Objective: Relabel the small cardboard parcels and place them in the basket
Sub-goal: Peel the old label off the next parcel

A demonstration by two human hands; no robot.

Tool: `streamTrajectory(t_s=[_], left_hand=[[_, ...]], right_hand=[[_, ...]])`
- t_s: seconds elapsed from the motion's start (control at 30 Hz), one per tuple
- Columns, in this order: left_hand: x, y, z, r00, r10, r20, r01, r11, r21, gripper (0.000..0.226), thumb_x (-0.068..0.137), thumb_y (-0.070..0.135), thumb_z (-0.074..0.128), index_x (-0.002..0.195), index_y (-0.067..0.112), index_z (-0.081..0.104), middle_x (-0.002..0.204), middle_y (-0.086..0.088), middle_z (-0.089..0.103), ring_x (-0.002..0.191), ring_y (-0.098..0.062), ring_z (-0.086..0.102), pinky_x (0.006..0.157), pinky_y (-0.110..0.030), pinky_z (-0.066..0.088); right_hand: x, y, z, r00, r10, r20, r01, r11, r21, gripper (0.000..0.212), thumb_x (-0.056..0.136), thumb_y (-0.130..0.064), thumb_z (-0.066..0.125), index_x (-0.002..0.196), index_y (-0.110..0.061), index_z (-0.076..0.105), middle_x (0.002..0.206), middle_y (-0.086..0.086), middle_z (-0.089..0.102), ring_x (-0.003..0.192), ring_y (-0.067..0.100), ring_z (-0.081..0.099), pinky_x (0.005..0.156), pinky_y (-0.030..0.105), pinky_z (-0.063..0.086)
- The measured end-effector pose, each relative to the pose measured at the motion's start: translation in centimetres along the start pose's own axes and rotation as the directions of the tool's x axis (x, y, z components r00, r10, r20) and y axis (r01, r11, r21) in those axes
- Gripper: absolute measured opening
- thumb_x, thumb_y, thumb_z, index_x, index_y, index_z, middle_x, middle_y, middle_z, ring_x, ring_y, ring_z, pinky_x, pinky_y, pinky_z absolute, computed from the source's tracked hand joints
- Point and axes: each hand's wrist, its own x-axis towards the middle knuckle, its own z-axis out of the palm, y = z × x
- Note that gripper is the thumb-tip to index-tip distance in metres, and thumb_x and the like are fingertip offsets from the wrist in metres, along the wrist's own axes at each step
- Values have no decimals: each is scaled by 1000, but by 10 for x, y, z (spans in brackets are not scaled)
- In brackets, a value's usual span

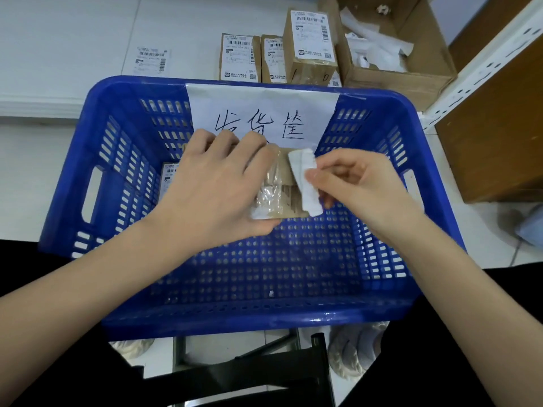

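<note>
Parcel: small brown cardboard box with glossy tape across its top, gripped by the left hand above the blue basket; the right hand pinches a curled white label at the parcel's right edge. Beyond the hands, on a white floor: three labelled parcels, a loose label sheet, and a carton of paper scraps. Under the left hand, another labelled parcel lies in the basket.

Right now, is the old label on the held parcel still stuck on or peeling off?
Peeling off. The right hand pinches the white label, curled away from the parcel the left hand grips.
</note>
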Motion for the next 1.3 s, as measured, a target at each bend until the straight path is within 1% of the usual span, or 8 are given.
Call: streamTrajectory(t_s=[0.2, 0.4, 0.6, 0.73, 0.8, 0.93, 1.0, 1.3], left_hand=[[-1, 3, 2, 998, -60, -2, 60, 998, 29, 68, 71, 62, 54, 104, 3, 60, 97, -11, 62, 69, -31, 55, 64, -40, 38], [1, 13, 7, 998, -63, 17, 60, 990, 128, 49, 74, 49, 47, 94, 6, 61, 88, -8, 60, 65, -28, 51, 62, -38, 34], [1, 15, 9, 999, -41, 30, 36, 988, 149, 57, 70, 53, 54, 100, 4, 59, 95, -10, 61, 70, -29, 53, 66, -40, 37], [3, 15, 11, 997, -65, 32, 60, 989, 138, 60, 66, 51, 59, 101, 3, 60, 96, -11, 61, 69, -30, 53, 65, -40, 38], [3, 13, 11, 997, -71, 22, 67, 986, 153, 59, 66, 49, 60, 101, 3, 60, 96, -11, 61, 69, -30, 53, 66, -40, 37], [4, 11, 11, 997, -77, 3, 76, 984, 160, 61, 65, 51, 60, 104, 3, 59, 98, -10, 61, 72, -30, 53, 67, -40, 38], [5, 11, 11, 997, -79, -5, 79, 984, 157, 60, 64, 49, 59, 104, 4, 60, 97, -10, 61, 71, -29, 54, 66, -39, 37], [8, 8, 13, 994, -111, 22, 109, 990, 86, 65, 62, 56, 55, 101, 5, 62, 94, -9, 62, 69, -30, 55, 66, -38, 36]], right_hand=[[-2, 8, 21, 995, 22, -96, -29, 997, -75, 14, 82, -4, 71, 75, -11, 62, 54, -2, 61, 49, 10, 58, 50, 22, 50], [-9, 16, 37, 958, -199, -209, 102, 912, -398, 14, 80, -9, 69, 70, -13, 60, 55, -10, 58, 51, 6, 54, 55, 23, 49], [-8, 27, 46, 775, -631, -45, 349, 486, -801, 16, 70, 3, 68, 64, -1, 54, 57, 10, 51, 46, 28, 46, 39, 34, 42], [-14, 36, 62, 771, -635, 47, 290, 284, -914, 26, 57, 7, 82, 71, -1, 62, 67, 10, 53, 59, 24, 50, 40, 26, 29], [-15, 41, 64, 781, -624, 34, 303, 330, -894, 14, 72, -1, 75, 83, 1, 67, 75, 11, 55, 65, 25, 53, 41, 28, 38], [-14, 30, 55, 907, -391, -157, 260, 814, -520, 13, 85, -16, 68, 97, -10, 65, 84, 1, 59, 70, 11, 55, 64, 29, 51], [-12, 26, 53, 959, -198, -203, 123, 936, -329, 21, 80, -16, 75, 95, -20, 61, 79, -7, 61, 70, 5, 57, 67, 19, 50], [-1, 19, 39, 977, 10, -213, -3, 999, 35, 11, 76, -6, 77, 73, -15, 70, 70, 6, 68, 63, 10, 56, 62, 20, 49]])
